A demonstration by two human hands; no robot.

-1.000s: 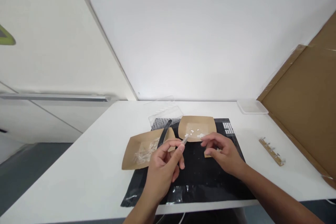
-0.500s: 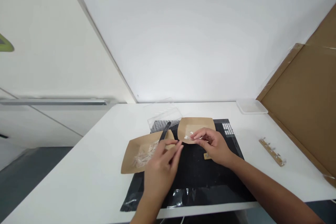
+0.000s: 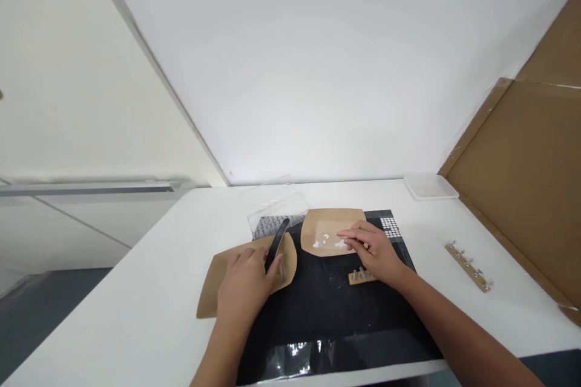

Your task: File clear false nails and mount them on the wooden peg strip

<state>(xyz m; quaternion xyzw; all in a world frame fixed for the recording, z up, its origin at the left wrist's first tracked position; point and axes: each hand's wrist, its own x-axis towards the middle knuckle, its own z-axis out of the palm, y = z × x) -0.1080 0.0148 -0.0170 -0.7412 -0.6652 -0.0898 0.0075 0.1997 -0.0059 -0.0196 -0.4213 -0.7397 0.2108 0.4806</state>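
My left hand (image 3: 245,284) reaches down into the left brown paper tray (image 3: 209,290), its thumb apart from the fingers and the fingertips partly hidden. A slim black curved strip (image 3: 280,234) leans over this tray, between thumb and fingers. Clear thin pieces lie in the tray, mostly covered by the hand. My right hand (image 3: 370,251) is at the right paper tray (image 3: 318,217), thumb and fingers pinched together; whatever they hold is too small to make out. Small white bits (image 3: 316,244) lie in that tray. Below the hand a small wooden strip with clear pegs (image 3: 358,277) is partly covered.
A black mat (image 3: 313,308) lies under the trays, with a sheet of white dots (image 3: 390,227) at its right corner. Clear plastic sheets (image 3: 284,208) lie behind. Another pegged strip (image 3: 468,267), a clear plastic lid (image 3: 431,187) and a cardboard wall (image 3: 526,175) are on the right.
My left hand has moved from beside the right tray leftward into the left tray. My right hand stays at the right tray, uncovering more white bits. The view has shifted slightly.
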